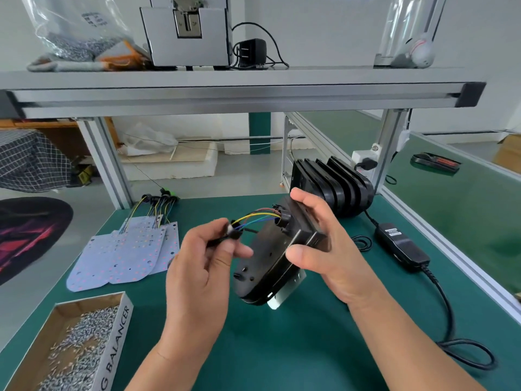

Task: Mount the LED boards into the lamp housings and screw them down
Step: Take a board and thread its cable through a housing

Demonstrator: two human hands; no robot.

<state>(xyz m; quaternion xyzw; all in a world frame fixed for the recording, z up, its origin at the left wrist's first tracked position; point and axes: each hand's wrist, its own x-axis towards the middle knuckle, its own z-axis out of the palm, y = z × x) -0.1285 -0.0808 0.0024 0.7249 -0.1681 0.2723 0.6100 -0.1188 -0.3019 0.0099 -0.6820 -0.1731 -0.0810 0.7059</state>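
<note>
White LED board (pixel 285 297) mostly hidden behind black plastic lamp housing (pixel 260 266). Right hand (pixel 324 249) grips the housing; left hand (pixel 197 266) pinches its black plug (pixel 234 233)

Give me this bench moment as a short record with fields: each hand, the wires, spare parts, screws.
left hand: pinches the black connector ending the coloured wires
right hand: grips the black plastic lamp housing, tilted over the green mat
white LED boards: piled flat, left of the hands
black spare housings: stacked upright behind
silver screws: loose in the open cardboard box, near left
</note>
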